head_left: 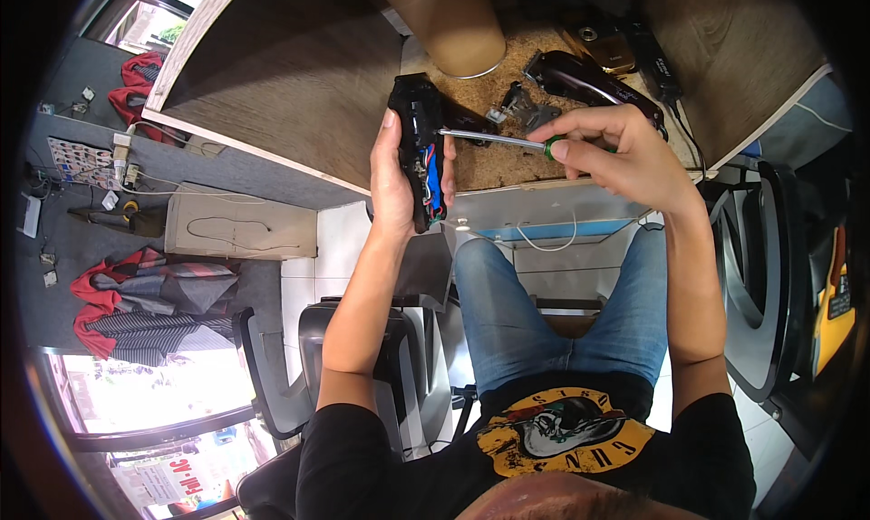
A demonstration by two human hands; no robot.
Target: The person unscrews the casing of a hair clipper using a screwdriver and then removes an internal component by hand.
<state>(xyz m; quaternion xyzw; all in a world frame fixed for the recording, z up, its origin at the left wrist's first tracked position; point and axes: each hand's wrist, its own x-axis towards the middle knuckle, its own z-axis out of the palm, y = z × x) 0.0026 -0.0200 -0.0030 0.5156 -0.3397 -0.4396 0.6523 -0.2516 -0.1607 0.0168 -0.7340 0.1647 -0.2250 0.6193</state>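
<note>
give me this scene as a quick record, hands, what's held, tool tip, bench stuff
left hand: grips an opened black housing, apparently a hair clipper's, held roughly upright in the picture
exposed inside: blue component and thin wires
right hand: holds a green-handled screwdriver, shaft pointing left
screwdriver tip: at the housing's right side; exact contact too small to tell
on the brown bench surface: dark hair clipper, loose small parts
behind the parts: tan cylinder
</note>
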